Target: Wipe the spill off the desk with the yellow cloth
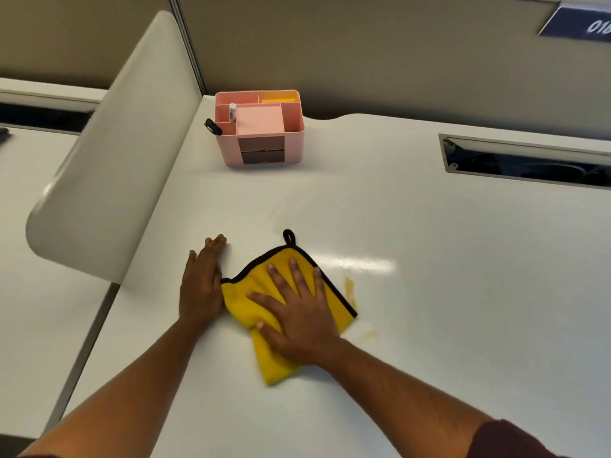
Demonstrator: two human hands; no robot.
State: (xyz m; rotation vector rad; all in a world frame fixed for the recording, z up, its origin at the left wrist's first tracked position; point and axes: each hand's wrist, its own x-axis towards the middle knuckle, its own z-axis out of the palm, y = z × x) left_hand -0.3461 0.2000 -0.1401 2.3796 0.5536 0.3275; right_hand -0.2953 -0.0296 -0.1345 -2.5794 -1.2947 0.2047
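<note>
A yellow cloth with black trim and a black hanging loop lies folded on the white desk. My right hand presses flat on the cloth, fingers spread and straight. My left hand rests flat on the desk just left of the cloth, touching its left edge. An amber spill shows as a streak right of the cloth, with a fainter smear below it and pale streaks beyond the loop.
A pink desk organiser with a small bottle and a black clip stands at the back. A white rounded divider panel borders the desk on the left. A cable slot is cut into the desk at the back right.
</note>
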